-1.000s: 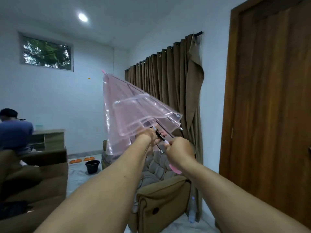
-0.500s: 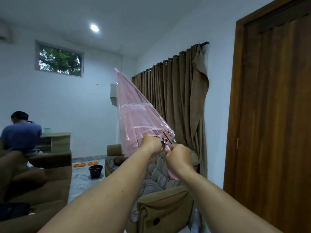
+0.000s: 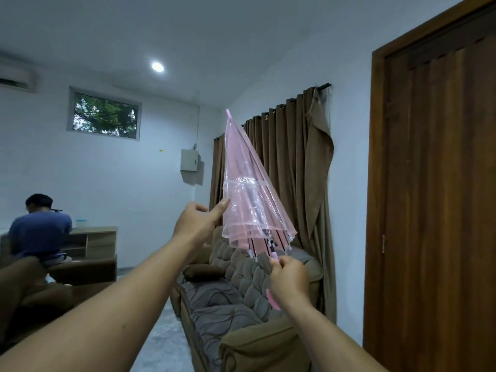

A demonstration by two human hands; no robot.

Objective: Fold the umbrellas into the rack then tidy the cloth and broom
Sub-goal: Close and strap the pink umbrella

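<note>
Your left hand has come off the shaft, where it sat close against your right a moment ago, and now reaches up to the side of the canopy, forefinger stretched out and touching the plastic, the other fingers loosely bent and holding nothing. The canopy has dropped from a half-spread bell to a narrow cone, its ribs gathered in.

Your right hand is closed round the handle, whose pink curve shows just below your fist. From there the umbrella rises tilted up and to the left, tip toward the ceiling, in front of the curtain and above the sofa.

So the collapse looks done; what seems left for this one is smoothing and wrapping the loose panels, which flare at the hem. No rack, cloth or broom shows here, so you will probably have to turn to find them. A person sits at the far left, well apart.
</note>
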